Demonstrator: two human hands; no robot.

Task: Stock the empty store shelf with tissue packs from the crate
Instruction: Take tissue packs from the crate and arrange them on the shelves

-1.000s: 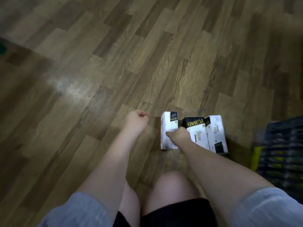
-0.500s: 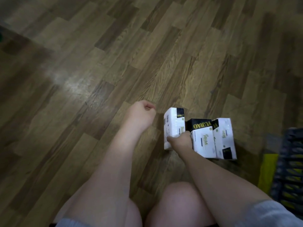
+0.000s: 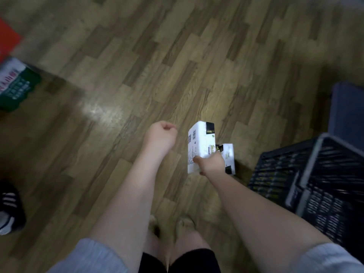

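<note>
Your right hand (image 3: 211,164) grips the white tissue packs (image 3: 203,146) at their near end, in the air just left of the black crate (image 3: 307,182); how many, unclear. Left hand (image 3: 160,137): curled fist, holding nothing. Bring it under the bundle before carrying; a one-end grip looks liable to slip. Wood-plank floor (image 3: 157,62), glare patch left of crate. No shelf in view.

Dim indoor lighting, warm-toned. Bright glare patch on wooden floor (image 3: 100,111) left of centre. Heavy motion blur across black crate (image 3: 307,186) and green-white package (image 3: 15,85). Strong darkening toward corners. Wide-angle stretching at edges
</note>
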